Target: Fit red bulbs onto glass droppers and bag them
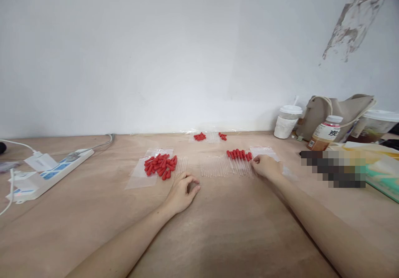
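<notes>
My left hand (183,193) rests on the table with its fingers loosely curved and the thumb apart, nothing visible between them. Just beyond it lie thin clear glass tubes (181,164), beside a pile of red rubber bulbs (160,166) on a clear plastic bag (137,178). A row of bare glass tubes (215,166) lies mid-table. To its right are several glass droppers (238,156) with red bulbs on their far ends. My right hand (266,166) is closed at the rightmost dropper, fingertips at its red bulb; the fingers partly hide the grip.
More red bulbs (200,136) lie by the wall on clear plastic. Another plastic bag (264,151) lies behind my right hand. A power strip (59,172) with cables is at left. At right stand a lidded cup (286,122), a drink bottle (326,132) and a beige bag (343,107).
</notes>
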`<state>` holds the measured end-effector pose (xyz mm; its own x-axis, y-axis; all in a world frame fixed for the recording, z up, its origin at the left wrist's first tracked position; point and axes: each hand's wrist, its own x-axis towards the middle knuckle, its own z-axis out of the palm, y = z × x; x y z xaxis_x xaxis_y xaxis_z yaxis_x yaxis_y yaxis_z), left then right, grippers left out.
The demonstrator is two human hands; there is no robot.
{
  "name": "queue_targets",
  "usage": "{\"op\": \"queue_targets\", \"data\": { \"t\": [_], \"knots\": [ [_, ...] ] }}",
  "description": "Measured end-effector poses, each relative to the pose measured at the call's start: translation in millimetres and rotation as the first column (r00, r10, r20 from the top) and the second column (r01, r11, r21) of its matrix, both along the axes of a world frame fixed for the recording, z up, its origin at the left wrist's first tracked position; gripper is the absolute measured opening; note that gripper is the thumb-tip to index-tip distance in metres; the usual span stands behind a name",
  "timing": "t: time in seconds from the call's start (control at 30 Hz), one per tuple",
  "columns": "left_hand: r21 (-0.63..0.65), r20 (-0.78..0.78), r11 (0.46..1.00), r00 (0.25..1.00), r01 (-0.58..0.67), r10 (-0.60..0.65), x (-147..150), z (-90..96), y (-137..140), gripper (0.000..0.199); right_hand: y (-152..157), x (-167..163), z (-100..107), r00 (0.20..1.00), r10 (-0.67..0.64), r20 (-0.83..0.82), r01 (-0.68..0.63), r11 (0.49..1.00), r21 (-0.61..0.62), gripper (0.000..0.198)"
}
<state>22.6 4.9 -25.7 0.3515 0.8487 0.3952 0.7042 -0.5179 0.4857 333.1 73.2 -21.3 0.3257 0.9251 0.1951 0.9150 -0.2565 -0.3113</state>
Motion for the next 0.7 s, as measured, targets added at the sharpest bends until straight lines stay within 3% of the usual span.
{"op": "queue_targets", "data": {
  "t": [0.2,0.33,0.7],
  "knots": [
    [0.015,0.004,1.0,1.0,0.004,-0.004,-0.2,0.3,-0.3,0.011,-3.2,-17.6,0.3,0.992,0.111,-0.055,-0.099,0.978,0.184,0.027],
    [0.024,0.01,1.0,1.0,0.011,-0.011,0.0,0.6,-0.2,0.011,-3.3,-22.5,-2.6,0.988,0.15,-0.038,-0.141,0.974,0.179,0.022],
    [0.02,0.001,1.0,1.0,0.015,-0.015,-0.2,1.5,-0.6,0.01,-0.5,-20.2,-5.2,0.996,0.076,-0.055,-0.068,0.987,0.146,0.015]
  ]
}}
